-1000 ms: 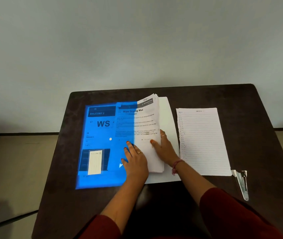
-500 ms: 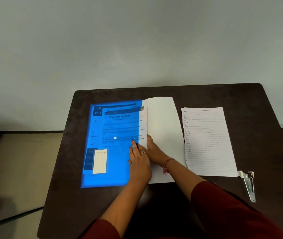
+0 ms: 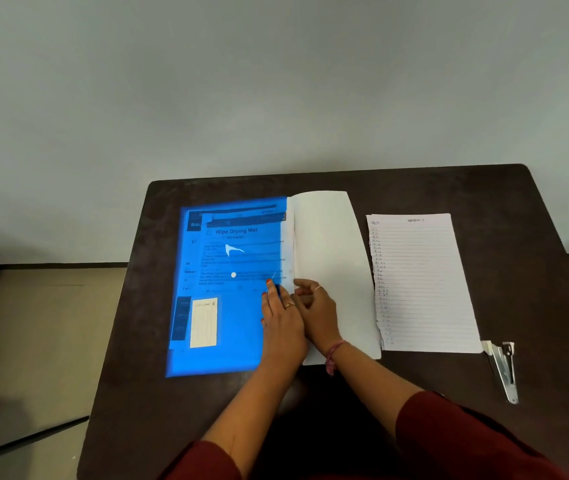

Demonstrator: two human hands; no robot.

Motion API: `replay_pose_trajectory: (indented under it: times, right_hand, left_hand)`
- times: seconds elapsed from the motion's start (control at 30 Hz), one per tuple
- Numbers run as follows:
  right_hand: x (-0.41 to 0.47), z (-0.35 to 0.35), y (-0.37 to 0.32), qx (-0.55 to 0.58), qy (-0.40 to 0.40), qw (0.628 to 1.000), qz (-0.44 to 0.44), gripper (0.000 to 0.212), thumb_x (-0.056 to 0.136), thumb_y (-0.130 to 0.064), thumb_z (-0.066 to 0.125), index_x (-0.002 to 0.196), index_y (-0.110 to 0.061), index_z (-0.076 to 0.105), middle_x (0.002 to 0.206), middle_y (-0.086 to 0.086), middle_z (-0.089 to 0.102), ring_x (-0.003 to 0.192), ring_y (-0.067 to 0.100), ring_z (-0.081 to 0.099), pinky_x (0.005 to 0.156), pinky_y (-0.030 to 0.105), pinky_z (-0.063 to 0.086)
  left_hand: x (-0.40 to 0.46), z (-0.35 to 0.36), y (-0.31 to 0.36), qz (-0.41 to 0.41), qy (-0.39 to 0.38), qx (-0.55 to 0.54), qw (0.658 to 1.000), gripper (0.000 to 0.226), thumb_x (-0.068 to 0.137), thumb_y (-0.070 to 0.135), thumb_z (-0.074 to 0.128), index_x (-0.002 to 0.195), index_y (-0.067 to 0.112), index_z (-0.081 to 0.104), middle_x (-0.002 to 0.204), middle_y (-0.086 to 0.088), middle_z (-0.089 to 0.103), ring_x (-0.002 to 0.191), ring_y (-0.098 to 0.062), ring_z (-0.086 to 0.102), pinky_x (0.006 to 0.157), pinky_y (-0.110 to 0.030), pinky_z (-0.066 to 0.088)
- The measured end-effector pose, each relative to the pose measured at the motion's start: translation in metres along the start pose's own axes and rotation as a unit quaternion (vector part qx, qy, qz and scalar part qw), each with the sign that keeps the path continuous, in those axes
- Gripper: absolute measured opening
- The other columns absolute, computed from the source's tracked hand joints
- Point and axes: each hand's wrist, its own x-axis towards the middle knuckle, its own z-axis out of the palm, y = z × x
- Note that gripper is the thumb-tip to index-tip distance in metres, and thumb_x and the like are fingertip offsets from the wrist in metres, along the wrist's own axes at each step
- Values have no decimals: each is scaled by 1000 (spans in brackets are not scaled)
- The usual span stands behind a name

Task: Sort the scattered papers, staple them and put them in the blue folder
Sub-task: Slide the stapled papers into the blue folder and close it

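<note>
dark surface (image 3: 432,393): left hand (image 3: 281,323) lies flat on the blue folder (image 3: 227,327); right hand (image 3: 316,311) pinches its papers (image 3: 288,237).

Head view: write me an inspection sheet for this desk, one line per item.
Surface: dark brown table, set against a plain wall.
Job's things: blue folder lies flat on the left, printed papers showing through its cover; a white sheet sticks out along its right edge; lined sheet lies apart to the right; stapler lies by that sheet's near right corner.
Clutter: nothing seen.
Hands: left hand rests on the folder cover; right hand is at the folder's right edge, grip unclear.
Cables: nothing seen.
Surroundings: pale wall, tan floor.
</note>
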Motion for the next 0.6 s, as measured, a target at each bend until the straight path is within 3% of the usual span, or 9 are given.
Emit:
replay_pose_trajectory:
  times: [0.13, 0.23, 0.5, 0.6]
  right_hand:
    - [9, 3, -13, -3, -45, 999, -16, 31, 91, -19, 63, 119, -8, 62, 103, 5, 68, 87, 8, 61, 78, 7, 48]
    - [18, 3, -20, -23, -66, 997, -30, 32, 91, -18, 62, 121, -8, 62, 106, 7, 70, 88, 10, 61, 86, 21, 52]
    - [33, 1, -15, -155, -135, 975, -80, 38, 93, -21, 59, 126, -3, 58, 113, 16, 58, 85, 12, 53, 76, 14, 43]
    - [36, -4, -17, -171, -162, 969, -77, 39, 95, -15, 56, 131, -2, 53, 115, 19, 55, 91, 19, 54, 79, 12, 38]
  left_hand:
    - [-1, 1, -2, 4, 3, -10, 1000, 73, 94, 1, 43, 149, -2, -5, 156, -21, -17, 146, -36, -5, 119, -41, 6]
    - [-3, 2, -3, 4, -1, -16, 1000, 78, 92, 1, 47, 149, -1, -7, 156, -19, -19, 145, -35, -5, 118, -41, 7]
    - [-3, 2, -3, -3, -9, -10, 1000, 78, 93, 2, 46, 149, 3, -8, 156, -15, -21, 146, -33, -10, 118, -38, 2]
    - [-2, 2, -3, 9, -15, -4, 1000, 79, 93, 3, 46, 149, 2, -9, 156, -16, -21, 146, -34, -11, 118, -37, 0]
